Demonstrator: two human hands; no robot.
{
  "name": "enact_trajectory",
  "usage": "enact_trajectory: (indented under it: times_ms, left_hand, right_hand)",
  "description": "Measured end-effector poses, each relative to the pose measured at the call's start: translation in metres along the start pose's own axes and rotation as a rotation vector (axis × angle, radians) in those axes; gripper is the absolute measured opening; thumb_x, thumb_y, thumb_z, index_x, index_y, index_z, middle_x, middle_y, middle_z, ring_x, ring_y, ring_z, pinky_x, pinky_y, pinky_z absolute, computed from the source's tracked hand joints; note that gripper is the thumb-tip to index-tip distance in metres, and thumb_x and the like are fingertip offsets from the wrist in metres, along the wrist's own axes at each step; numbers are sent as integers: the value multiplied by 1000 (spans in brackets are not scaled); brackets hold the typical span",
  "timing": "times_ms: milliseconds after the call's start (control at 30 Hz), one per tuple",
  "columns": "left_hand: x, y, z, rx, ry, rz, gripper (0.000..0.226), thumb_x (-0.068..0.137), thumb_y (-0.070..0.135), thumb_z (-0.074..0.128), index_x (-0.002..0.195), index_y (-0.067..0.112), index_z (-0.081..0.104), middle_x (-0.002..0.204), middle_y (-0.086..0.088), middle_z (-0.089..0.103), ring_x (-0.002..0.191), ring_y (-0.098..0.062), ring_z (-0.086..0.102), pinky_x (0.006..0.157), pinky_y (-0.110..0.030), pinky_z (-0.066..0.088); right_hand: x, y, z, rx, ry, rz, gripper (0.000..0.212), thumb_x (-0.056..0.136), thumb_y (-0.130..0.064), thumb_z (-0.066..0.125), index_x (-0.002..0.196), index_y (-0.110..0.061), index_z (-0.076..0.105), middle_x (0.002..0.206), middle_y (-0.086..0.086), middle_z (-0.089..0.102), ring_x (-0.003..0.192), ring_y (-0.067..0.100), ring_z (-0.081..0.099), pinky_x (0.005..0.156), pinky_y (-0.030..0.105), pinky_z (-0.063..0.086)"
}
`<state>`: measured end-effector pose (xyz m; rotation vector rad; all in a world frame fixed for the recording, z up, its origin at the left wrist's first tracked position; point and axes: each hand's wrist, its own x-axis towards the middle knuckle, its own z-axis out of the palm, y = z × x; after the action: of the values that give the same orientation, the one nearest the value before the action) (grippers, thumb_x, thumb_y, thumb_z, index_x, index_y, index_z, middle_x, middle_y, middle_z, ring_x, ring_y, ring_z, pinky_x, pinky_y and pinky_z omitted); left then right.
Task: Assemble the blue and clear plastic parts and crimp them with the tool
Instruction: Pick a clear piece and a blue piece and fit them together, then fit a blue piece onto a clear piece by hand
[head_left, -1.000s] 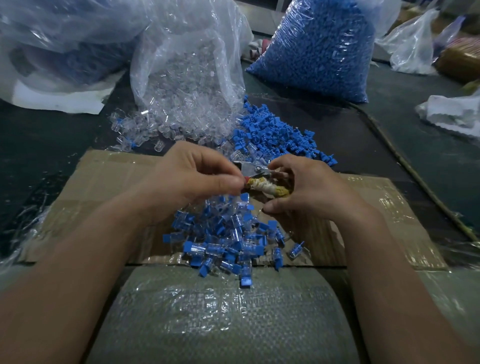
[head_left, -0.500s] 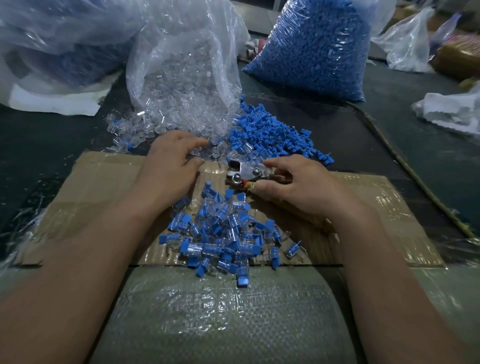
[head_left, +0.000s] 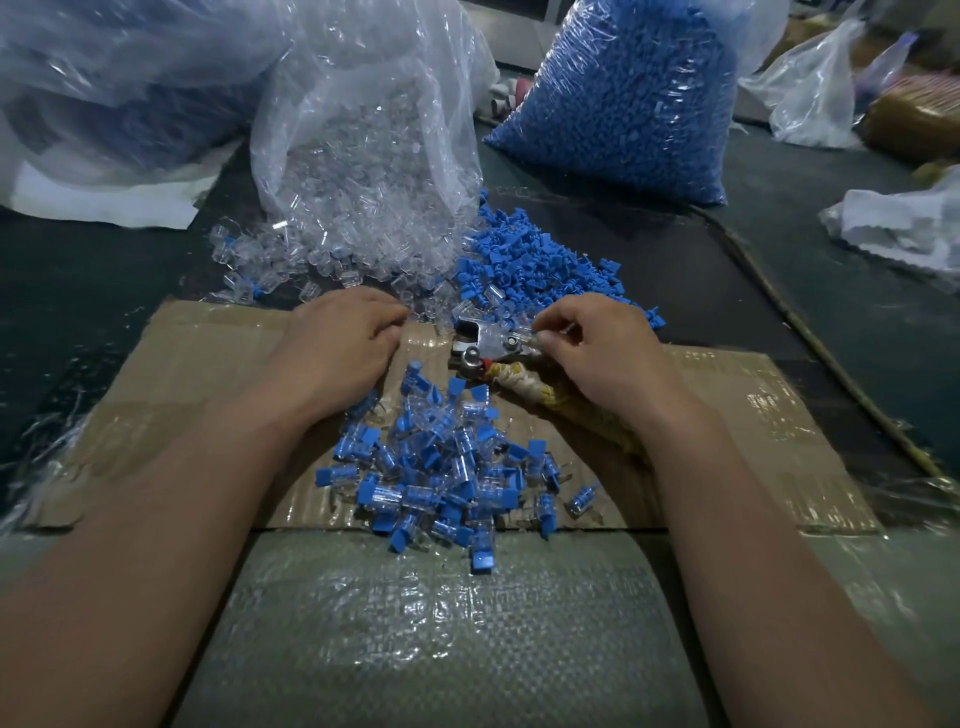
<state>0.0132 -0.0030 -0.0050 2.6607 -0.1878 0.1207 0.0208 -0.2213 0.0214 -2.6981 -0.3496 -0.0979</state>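
My left hand (head_left: 337, 345) lies palm down on the cardboard (head_left: 208, 364), its bent fingertips at the edge of the loose clear parts (head_left: 332, 260); whether it holds one is hidden. My right hand (head_left: 597, 353) grips the crimp tool (head_left: 485, 343), whose cloth-wrapped handles run under my palm. Its metal head points left, and my fingertips curl near it beside the loose blue parts (head_left: 530, 260). A heap of assembled blue-and-clear pieces (head_left: 441, 467) lies between my forearms.
A torn clear bag of clear parts (head_left: 363, 140) stands behind my left hand, and a full bag of blue parts (head_left: 623, 93) at the back right. More plastic bags line the left and right edges. A woven sack (head_left: 441, 623) covers the near side.
My hands have parted. The left moved forward from the tool to the clear parts. The right lowered the tool onto the cardboard and shifted toward the blue parts.
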Motion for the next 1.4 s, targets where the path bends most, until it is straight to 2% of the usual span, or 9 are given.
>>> enact_trajectory:
  times_ms: [167, 333, 467, 567, 800, 933, 1167, 1267, 1400]
  left_hand:
    - [-1, 0, 1, -120, 140, -27, 25, 90, 17, 56, 113, 16, 65, 113, -5, 60, 97, -13, 49, 85, -27, 34]
    - [-1, -1, 3, -35, -43, -25, 46, 95, 40, 43, 140, 35, 37, 147, -6, 30, 136, -24, 26, 110, -39, 20]
    - [1, -1, 4, 65, -116, 8, 48, 98, 43, 28, 145, 34, 23, 155, 4, 19, 142, -18, 16, 113, -36, 11]
    - [2, -1, 3, 19, -88, 10, 45, 99, 35, 32, 144, 27, 32, 153, 3, 25, 140, -18, 20, 112, -35, 13]
    - [-7, 9, -3, -414, 256, -96, 34, 84, 6, 64, 115, 19, 65, 112, -4, 65, 98, -13, 59, 98, -33, 43]
    - [-13, 13, -3, -591, 296, -100, 24, 87, 10, 62, 92, 33, 67, 88, 7, 67, 81, -9, 66, 80, -34, 55]
    - [-16, 19, -9, -731, 237, -44, 28, 84, 7, 64, 78, 34, 65, 86, 10, 66, 71, 3, 65, 59, -7, 49]
    - [-17, 21, -11, -687, 247, -16, 29, 80, 8, 67, 74, 36, 66, 86, 16, 59, 72, 8, 57, 64, -8, 48]
    - [-19, 19, -12, -862, 251, -78, 26, 80, 7, 68, 74, 32, 70, 63, 13, 66, 54, 8, 54, 50, -10, 46]
  right_hand:
    - [2, 0, 0, 22, 21, 30, 12, 89, -20, 57, 96, -19, 66, 84, -11, 53, 82, 6, 49, 73, 23, 36]
    - [4, 0, 3, 43, 1, 60, 18, 91, -18, 54, 105, -19, 64, 90, -12, 53, 87, 6, 49, 77, 22, 38]
    - [6, 1, 4, 55, -3, 80, 19, 90, -18, 53, 106, -20, 64, 91, -11, 53, 89, 7, 49, 80, 25, 41]
    - [6, 2, 5, 55, 5, 84, 18, 90, -18, 52, 105, -20, 63, 92, -10, 53, 89, 7, 49, 79, 26, 41]
    - [5, 6, 8, 100, 45, 81, 25, 96, -17, 45, 117, -18, 58, 116, -1, 57, 99, 9, 47, 81, 23, 35]
    - [6, 9, 6, 115, 66, 78, 26, 97, -18, 41, 114, -18, 60, 112, -2, 53, 94, 5, 40, 79, 20, 29]
    - [4, 8, 3, 197, 33, 68, 28, 95, -16, 47, 119, -19, 61, 117, -4, 61, 97, 4, 50, 82, 21, 37]
    - [6, 9, 2, 241, 112, 93, 27, 95, -14, 46, 117, -18, 62, 115, -3, 63, 100, 6, 53, 85, 21, 40]
    - [11, 16, 1, 181, 202, 158, 29, 95, -10, 45, 116, -18, 63, 119, -2, 61, 101, 6, 51, 84, 19, 37]
